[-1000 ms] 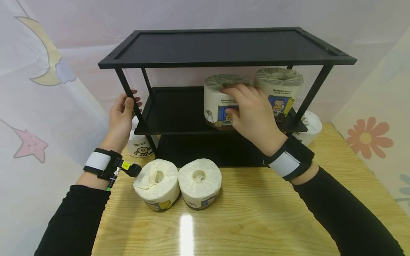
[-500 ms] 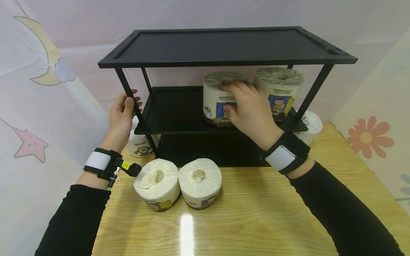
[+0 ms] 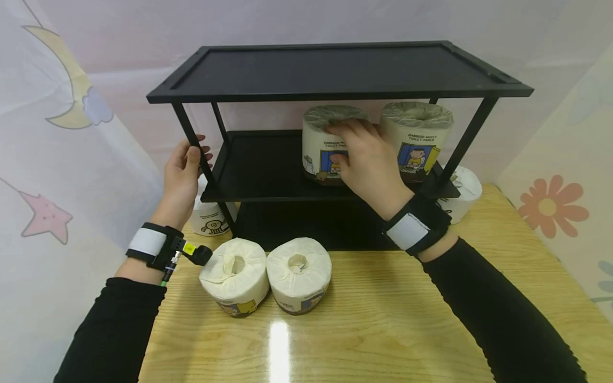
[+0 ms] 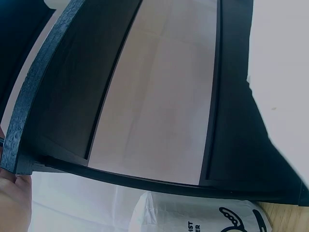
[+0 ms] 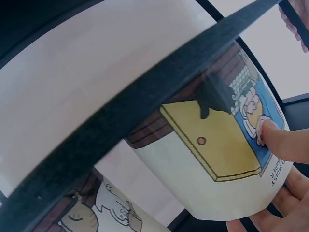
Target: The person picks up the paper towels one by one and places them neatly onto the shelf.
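Note:
My left hand (image 3: 177, 178) grips the front left post (image 3: 193, 130) of a black tiered rack (image 3: 311, 72). Only part of that hand shows at the left edge of the left wrist view. On the middle shelf, my right hand (image 3: 371, 162) holds a wrapped toilet paper roll (image 3: 317, 143), fingers over its top and thumb against the printed front. In the right wrist view the thumb (image 5: 285, 142) presses the wrapper beside a yellow door picture. A second toilet paper roll (image 3: 421, 127) stands upright to the right on the same shelf.
Two white-topped rolls, a left one (image 3: 234, 274) and a right one (image 3: 299, 271), stand on the wooden table (image 3: 383, 319) before the rack. Other rolls stand beside the rack, at left (image 3: 210, 218) and right (image 3: 464, 191). Printed cloth (image 3: 335, 21) hangs behind.
My right hand has shifted the gripped toilet paper roll slightly left and farther back on the middle shelf. The left hand stays on the post.

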A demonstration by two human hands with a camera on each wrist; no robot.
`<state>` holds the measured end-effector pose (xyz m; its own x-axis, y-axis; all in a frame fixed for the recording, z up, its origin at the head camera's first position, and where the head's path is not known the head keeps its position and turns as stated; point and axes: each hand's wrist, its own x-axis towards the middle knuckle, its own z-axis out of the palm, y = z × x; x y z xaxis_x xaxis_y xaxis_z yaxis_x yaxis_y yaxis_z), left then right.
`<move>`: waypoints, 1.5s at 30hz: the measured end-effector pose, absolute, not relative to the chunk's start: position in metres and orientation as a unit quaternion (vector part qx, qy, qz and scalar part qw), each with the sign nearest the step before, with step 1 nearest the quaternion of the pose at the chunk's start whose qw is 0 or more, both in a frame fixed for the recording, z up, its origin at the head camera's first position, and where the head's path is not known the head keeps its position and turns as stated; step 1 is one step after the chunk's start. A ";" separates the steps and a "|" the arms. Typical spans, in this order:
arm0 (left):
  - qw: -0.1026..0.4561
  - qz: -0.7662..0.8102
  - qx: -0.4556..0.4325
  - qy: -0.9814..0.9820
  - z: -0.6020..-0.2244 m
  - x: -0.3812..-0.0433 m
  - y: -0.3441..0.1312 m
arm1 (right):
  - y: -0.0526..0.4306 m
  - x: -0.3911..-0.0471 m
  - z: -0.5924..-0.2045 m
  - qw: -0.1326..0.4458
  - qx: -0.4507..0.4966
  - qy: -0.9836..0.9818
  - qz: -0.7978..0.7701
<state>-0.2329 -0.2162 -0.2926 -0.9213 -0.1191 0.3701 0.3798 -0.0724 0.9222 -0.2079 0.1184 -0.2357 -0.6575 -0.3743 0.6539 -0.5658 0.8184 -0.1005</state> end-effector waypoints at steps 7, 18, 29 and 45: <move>0.174 -0.723 -0.097 -0.661 -0.294 -0.233 -0.217 | 0.117 -0.214 -0.241 0.337 0.266 -0.891 0.148; 0.184 -0.717 -0.097 -0.665 -0.295 -0.234 -0.215 | 0.119 -0.216 -0.245 0.346 0.285 -0.885 0.126; 0.198 -0.719 -0.102 -0.658 -0.298 -0.237 -0.212 | 0.126 -0.202 -0.251 0.341 0.317 -0.876 0.127; 0.190 -0.716 -0.089 -0.666 -0.298 -0.236 -0.212 | 0.148 -0.146 -0.281 0.333 0.374 -0.858 0.116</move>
